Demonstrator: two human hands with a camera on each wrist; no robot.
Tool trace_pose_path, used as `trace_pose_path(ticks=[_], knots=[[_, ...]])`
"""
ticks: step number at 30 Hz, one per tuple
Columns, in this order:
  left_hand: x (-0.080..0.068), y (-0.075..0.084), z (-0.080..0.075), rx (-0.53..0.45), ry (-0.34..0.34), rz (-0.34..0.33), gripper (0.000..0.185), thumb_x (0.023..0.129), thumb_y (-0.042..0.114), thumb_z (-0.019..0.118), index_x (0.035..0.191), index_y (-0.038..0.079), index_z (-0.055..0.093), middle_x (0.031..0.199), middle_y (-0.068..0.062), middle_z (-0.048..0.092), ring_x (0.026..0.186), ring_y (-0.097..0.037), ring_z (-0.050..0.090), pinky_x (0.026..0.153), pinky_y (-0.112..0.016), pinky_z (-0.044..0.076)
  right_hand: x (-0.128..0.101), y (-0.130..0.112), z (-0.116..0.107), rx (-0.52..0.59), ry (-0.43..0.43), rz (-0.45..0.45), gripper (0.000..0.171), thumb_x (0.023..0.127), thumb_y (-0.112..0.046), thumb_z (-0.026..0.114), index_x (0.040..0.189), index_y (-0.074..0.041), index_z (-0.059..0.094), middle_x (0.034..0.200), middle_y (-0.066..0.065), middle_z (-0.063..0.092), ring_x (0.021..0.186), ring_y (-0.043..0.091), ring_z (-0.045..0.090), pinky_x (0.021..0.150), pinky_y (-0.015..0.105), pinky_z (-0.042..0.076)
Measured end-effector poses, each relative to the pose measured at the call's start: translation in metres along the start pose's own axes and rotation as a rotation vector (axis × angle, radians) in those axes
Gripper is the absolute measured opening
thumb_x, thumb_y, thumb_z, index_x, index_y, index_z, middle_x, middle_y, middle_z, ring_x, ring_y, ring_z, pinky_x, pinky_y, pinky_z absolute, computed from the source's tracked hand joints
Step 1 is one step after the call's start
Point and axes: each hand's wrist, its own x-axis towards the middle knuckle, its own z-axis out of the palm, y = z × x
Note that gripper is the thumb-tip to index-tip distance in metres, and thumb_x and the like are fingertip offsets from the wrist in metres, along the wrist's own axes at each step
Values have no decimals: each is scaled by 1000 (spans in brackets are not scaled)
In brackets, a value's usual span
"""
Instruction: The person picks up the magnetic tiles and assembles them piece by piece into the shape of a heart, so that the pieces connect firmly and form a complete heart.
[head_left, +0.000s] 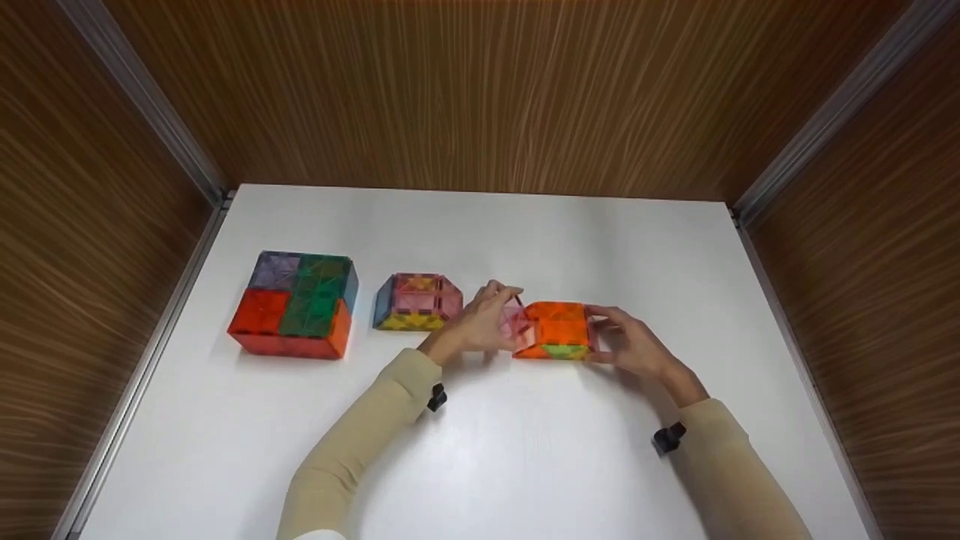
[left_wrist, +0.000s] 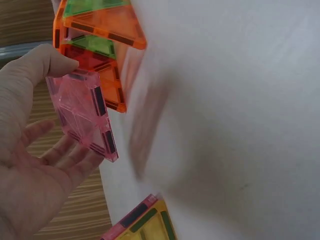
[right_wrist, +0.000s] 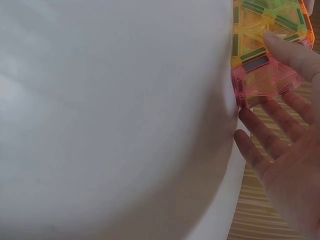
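Head view: pink tile [head_left: 514,321] upright, edge-on

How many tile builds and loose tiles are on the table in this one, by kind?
Large flat multicolour block: 1
Small pink-topped box: 1
Orange box between the hands: 1
Loose pink tile held by the left hand: 1
Total: 4

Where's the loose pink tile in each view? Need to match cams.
Head: pink tile mid-frame, held by the left hand against the left side of the orange box.
Left wrist: upper left, pinched between thumb and fingers, beside the orange box.
Right wrist: cannot tell; a pink panel shows at the box's corner, but it may be another tile.
Shared landmark: the orange box, on the white table.
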Motion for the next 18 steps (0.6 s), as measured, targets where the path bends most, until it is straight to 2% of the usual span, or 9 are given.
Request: trace_pose_path(ticks=[5, 10, 15, 18], knots=[[-3, 0, 10, 4, -38, 72, 94, 80, 15, 85, 161, 14, 37, 149, -11, 39, 137, -30, 47, 108, -43, 56, -1, 0, 0, -7, 4, 12, 86, 82, -18, 92, 156, -15, 50, 157, 14, 55, 134, 38, 62, 117, 63, 45], [1, 4, 15, 5, -71, 155, 89, 84, 8, 83, 159, 15, 37, 151, -10, 37, 141, -30, 46, 112, -42, 53, 0, -1, 0, -5, 2, 18, 85, 82, -18, 91, 156, -15, 50, 157, 13, 56, 134, 38, 61, 118, 62, 45], [2, 5, 14, 15, -87, 165, 84, 89, 11, 81, 160, 15, 36, 152, -9, 39, 137, -30, 51, 113, -43, 52, 0, -1, 0, 1, -1, 23, 84, 83, -17, 90, 156, -15, 50, 156, 13, 56, 134, 37, 61, 117, 62, 46], [1, 5, 14, 14, -98, 156, 85, 89, 10, 81, 161, 15, 35, 153, -9, 39, 138, -29, 52, 115, -42, 51, -1, -1, 1, 1, -5, 22, 84, 83, -17, 90, 156, -14, 49, 156, 14, 56, 134, 38, 61, 117, 62, 46]])
